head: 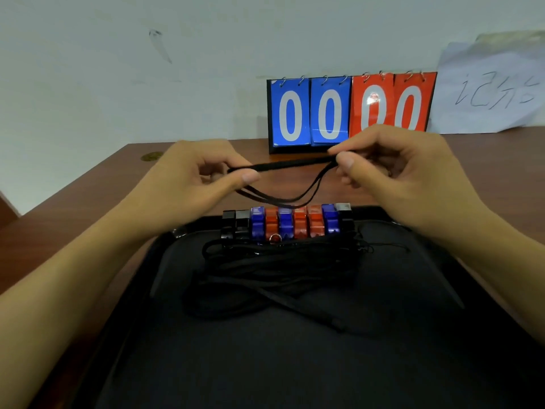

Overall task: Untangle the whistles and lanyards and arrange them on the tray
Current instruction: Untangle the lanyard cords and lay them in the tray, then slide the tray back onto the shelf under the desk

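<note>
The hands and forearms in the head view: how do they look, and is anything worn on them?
Both the left hand and the right hand are bare: no gloves, rings, watch or bracelet show. Both forearms are bare too, with no sleeve in view. The fingernails are short and unpainted.

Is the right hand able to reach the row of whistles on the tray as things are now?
Probably not at once: the right hand pinches a lanyard stretched to the left hand. The whistles lie uncovered just below on the tray, so the way is free once it lets go.
</note>
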Tool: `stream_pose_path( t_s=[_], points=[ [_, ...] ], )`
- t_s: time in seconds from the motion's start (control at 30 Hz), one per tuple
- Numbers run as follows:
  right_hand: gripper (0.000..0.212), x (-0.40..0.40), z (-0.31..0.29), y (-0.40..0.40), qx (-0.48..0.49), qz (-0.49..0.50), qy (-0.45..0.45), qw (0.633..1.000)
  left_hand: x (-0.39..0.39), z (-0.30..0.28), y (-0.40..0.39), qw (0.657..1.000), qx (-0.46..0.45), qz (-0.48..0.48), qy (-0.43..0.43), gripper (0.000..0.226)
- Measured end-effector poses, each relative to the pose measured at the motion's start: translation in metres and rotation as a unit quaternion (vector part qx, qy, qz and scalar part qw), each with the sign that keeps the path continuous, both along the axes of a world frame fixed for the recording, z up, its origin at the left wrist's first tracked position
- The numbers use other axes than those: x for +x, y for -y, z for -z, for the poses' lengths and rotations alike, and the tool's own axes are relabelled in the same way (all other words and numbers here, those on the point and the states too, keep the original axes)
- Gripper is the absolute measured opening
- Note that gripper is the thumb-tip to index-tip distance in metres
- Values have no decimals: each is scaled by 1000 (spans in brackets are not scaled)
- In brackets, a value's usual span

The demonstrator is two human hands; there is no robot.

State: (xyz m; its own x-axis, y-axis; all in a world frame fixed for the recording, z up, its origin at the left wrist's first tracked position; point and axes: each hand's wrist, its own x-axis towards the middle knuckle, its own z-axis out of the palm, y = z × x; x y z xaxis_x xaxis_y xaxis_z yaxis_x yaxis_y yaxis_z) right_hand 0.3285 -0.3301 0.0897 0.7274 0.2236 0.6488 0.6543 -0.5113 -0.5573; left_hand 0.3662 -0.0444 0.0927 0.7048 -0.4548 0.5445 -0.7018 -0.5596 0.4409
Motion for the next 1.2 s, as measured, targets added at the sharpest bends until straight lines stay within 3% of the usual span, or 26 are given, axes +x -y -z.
stream_pose_path(
  t_s=[0.13, 0.27, 0.57, 0.63, 0.77, 0.93, 1.07, 1.2],
  points=[
    [13, 10, 1, 12, 56, 23, -38, 997, 10, 1, -14, 992, -119, -28, -34, 7],
    [13, 16, 6, 10, 53, 19, -69, 996, 15, 1, -18, 957, -270, -22, -103, 19],
    [12, -6, -10, 21, 50, 16, -71, 996, -19, -18, -23, 976, -192, -51, -86, 16],
    [9, -18, -13, 20, 5, 18, -78, 997, -36, -14, -33, 981, -157, -66, -96, 19],
    [10, -42, 2, 15, -131, 48, -77, 987, -67, 5, -37, 980, -83, -101, -151, 4],
    [14, -58, 11, 15, -185, 55, -104, 976, -89, 15, -32, 980, 14, -125, -152, 2],
    [37, -68, 9, 17, -329, 82, -124, 932, -102, 15, -39, 979, 34, -123, -158, 21],
    [64, -101, 7, 37, -287, 106, -108, 946, -132, 15, -52, 980, -13, -140, -139, 40]
  ],
)
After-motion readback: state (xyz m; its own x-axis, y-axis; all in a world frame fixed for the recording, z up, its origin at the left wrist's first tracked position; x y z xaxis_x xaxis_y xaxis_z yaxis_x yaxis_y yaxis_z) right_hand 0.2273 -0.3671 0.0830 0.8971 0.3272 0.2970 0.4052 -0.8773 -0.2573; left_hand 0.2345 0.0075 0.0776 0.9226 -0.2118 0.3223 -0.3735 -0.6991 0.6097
